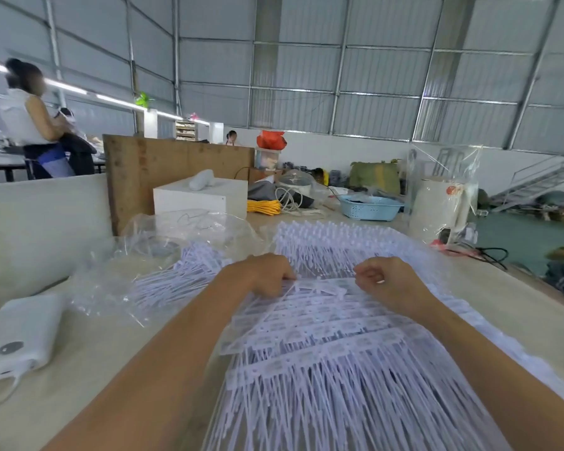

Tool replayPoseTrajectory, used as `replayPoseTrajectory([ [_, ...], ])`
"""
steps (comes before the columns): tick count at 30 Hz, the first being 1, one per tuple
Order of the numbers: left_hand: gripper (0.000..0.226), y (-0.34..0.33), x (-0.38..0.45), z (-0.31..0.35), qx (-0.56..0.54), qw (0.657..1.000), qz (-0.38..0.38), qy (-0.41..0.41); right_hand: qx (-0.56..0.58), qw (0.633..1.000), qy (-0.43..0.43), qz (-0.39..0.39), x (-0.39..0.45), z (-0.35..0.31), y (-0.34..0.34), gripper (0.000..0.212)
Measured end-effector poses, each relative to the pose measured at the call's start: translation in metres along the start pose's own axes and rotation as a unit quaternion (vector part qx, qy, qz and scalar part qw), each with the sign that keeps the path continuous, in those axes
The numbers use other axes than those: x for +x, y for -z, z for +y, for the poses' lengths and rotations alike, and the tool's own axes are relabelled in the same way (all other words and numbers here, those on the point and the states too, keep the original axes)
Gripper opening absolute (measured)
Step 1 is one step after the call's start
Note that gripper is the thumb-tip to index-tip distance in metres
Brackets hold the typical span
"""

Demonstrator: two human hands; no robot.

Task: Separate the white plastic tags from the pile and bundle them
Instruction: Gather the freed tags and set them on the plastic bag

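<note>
Clearly, one thin white plastic strip of tags [323, 284], its long axis running left to right atop the fanned white tag pile [339, 353], is pinched at either end by the curled left hand [267, 275] and right hand [381, 276], equally near

A: Table [88, 359], near side?
B: Pile of tags [323, 346] at centre; left hand [267, 275] and right hand [381, 278] on its far part, side by side, a strip of tags between them.
A: Left of the pile?
B: Plastic bag [163, 255] holding more tags; nearer, at the left edge, a power bank [23, 336].
A: Behind?
B: Box [202, 196] behind the bag, board [176, 167] behind that; basket [370, 207] further right, kettle [442, 203] right of the basket.
</note>
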State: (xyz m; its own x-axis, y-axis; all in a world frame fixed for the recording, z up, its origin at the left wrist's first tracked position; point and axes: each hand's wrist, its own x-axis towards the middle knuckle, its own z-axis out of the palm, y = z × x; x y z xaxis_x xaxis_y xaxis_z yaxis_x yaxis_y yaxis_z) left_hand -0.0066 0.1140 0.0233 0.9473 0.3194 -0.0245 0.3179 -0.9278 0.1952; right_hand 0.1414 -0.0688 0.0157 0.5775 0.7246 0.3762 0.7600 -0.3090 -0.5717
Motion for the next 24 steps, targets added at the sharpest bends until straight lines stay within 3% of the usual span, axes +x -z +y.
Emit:
replayPoseTrajectory([
  [5,0.035,0.026,-0.01,0.012,0.105,0.992,0.056,0.045,0.028,0.999,-0.012,0.025,-0.025,0.029,0.012,0.014],
  [8,0.028,0.059,-0.022,0.03,0.194,0.967,0.161,0.03,0.068,0.996,-0.025,0.044,-0.034,0.039,0.007,0.013],
  [11,0.014,0.087,-0.037,0.062,0.252,0.922,0.295,-0.004,0.066,0.997,-0.015,0.046,-0.034,0.042,0.003,0.014],
  [14,0.021,0.099,-0.042,0.095,0.182,0.909,0.374,-0.019,0.089,0.995,-0.012,0.053,-0.035,0.044,0.006,0.012],
  [16,0.023,0.097,-0.036,0.11,0.092,0.933,0.347,-0.011,0.168,0.983,-0.021,0.071,-0.037,0.045,0.01,0.015],
  [17,0.024,0.092,-0.031,0.115,0.044,0.948,0.316,-0.007,0.261,0.962,-0.023,0.081,-0.039,0.045,0.012,0.016],
  [19,0.027,0.076,-0.019,0.121,-0.023,0.97,0.242,0.001,0.458,0.885,-0.037,0.076,-0.043,0.041,0.017,0.016],
  [21,0.032,0.053,-0.008,0.123,-0.025,0.984,0.172,0.023,0.562,0.82,-0.09,0.056,-0.044,0.036,0.022,0.021],
  [24,0.032,0.02,0.006,0.118,0.023,0.993,0.1,0.051,0.608,0.78,-0.146,0.012,-0.043,0.037,0.029,0.033],
])
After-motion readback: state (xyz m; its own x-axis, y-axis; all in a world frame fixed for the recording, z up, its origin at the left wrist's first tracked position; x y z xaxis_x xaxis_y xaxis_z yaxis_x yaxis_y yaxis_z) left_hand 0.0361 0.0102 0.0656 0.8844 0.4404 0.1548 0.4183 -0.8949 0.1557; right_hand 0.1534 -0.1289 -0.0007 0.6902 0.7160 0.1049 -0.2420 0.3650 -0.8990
